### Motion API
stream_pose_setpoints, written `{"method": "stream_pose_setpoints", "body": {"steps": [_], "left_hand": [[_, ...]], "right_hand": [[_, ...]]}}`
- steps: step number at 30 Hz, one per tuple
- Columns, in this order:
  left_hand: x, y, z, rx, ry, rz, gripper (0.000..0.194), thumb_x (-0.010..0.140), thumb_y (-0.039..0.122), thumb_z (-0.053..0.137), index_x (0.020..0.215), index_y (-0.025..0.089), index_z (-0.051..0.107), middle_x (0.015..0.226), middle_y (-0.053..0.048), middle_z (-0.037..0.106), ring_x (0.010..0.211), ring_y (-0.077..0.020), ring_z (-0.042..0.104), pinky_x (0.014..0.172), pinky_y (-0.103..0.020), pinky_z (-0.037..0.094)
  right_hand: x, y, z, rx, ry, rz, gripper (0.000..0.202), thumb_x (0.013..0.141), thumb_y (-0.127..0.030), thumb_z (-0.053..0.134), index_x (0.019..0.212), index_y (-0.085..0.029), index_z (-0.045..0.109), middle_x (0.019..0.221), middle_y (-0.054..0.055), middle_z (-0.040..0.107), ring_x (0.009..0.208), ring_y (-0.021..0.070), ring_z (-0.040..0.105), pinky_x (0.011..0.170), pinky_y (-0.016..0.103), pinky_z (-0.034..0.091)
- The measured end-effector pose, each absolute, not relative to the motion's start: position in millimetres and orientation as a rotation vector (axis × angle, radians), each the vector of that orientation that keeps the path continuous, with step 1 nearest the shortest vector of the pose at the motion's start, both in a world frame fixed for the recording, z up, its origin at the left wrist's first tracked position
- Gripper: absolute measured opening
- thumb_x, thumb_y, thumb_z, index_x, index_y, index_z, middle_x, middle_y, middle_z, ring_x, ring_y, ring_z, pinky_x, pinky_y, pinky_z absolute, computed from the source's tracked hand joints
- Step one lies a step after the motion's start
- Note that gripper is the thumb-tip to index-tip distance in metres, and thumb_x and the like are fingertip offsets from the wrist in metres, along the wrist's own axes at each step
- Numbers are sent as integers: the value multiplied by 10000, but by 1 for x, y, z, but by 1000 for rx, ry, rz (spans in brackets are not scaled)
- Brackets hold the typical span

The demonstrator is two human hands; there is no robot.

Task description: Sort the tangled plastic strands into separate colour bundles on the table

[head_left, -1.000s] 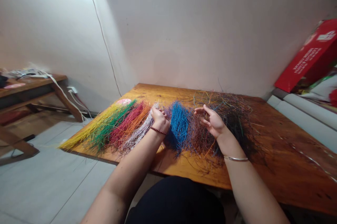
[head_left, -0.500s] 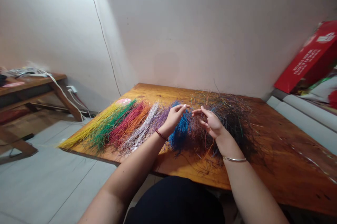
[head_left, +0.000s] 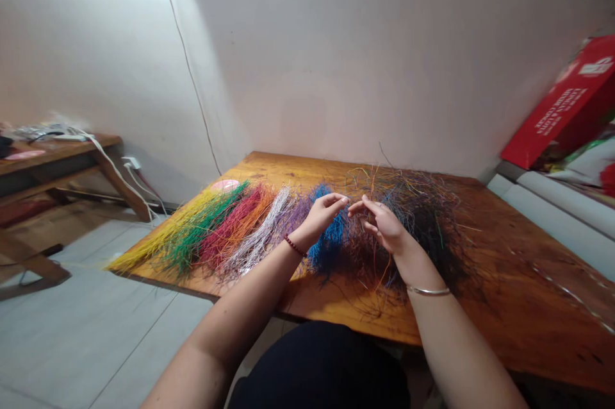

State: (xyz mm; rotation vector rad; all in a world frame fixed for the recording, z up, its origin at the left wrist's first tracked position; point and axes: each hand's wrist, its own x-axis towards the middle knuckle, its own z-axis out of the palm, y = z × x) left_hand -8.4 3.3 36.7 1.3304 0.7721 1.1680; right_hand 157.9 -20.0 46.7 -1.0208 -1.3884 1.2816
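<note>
My left hand (head_left: 324,213) is raised above the blue wire bundle (head_left: 329,242), its thumb and fingertips pinched. Whatever is in that pinch is too thin to make out. Close by on the right, my right hand (head_left: 382,223) has thumb and index finger together, the other fingers loosely curled. A thin orange wire (head_left: 387,268) shows above and below this hand and appears held in it. Under and behind the right hand lies a tangled pile of mixed dark wires (head_left: 427,210). The fingertips of both hands nearly meet.
Sorted bundles lie to the left: yellow (head_left: 158,236), green (head_left: 206,229), red (head_left: 230,223), orange (head_left: 254,220), white (head_left: 264,233) and purple (head_left: 296,217). They rest on a wooden table (head_left: 485,217) against the wall. A red box (head_left: 552,108) stands at right.
My right hand has shifted slightly left, its fingertips closer to the left hand's. The orange wire's upper end and a tall dark strand have swung left. My left hand has moved slightly right.
</note>
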Motion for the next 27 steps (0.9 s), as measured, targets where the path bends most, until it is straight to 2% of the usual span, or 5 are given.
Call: {"method": "stream_pose_setpoints", "body": {"steps": [4, 8, 12, 19, 27], "left_hand": [[-9, 3, 37, 1342, 748, 1129, 354, 762, 446, 697, 952, 148, 696, 676, -6, 578, 607, -89, 429, 566, -226, 305], [-7, 2, 35, 1349, 701, 1142, 353, 729, 463, 728, 845, 132, 689, 686, -16, 580, 627, -93, 442, 572, -228, 312], [-10, 7, 33, 1184, 714, 1335, 327, 751, 465, 711, 899, 176, 675, 771, -4, 564, 623, -72, 438, 523, -197, 296], [-21, 22, 34, 807, 771, 1564, 325, 788, 431, 688, 1041, 235, 635, 730, 19, 514, 548, -53, 394, 452, -168, 270], [-13, 15, 27, 995, 873, 1424, 409, 752, 470, 710, 1092, 243, 685, 998, -29, 613, 686, -61, 494, 528, -166, 341]], "right_hand": [[157, -20, 46, -1017, -1386, 1278, 444, 880, -522, 503, 801, -145, 724, 781, 82, 696, 366, 22, 279, 396, 235, 108], [157, -20, 46, -1025, -1379, 1287, 454, 873, -531, 508, 802, -140, 727, 774, 85, 696, 370, 27, 285, 394, 238, 108], [158, -20, 46, -1023, -1400, 1269, 442, 875, -516, 503, 810, -145, 733, 790, 89, 703, 369, 26, 284, 400, 241, 110], [158, -19, 45, -1017, -1399, 1265, 437, 871, -516, 507, 804, -151, 739, 778, 93, 702, 393, 46, 322, 394, 237, 124], [158, -19, 46, -1012, -1388, 1298, 440, 874, -500, 502, 824, -138, 747, 727, 75, 674, 348, 17, 275, 386, 229, 124]]}}
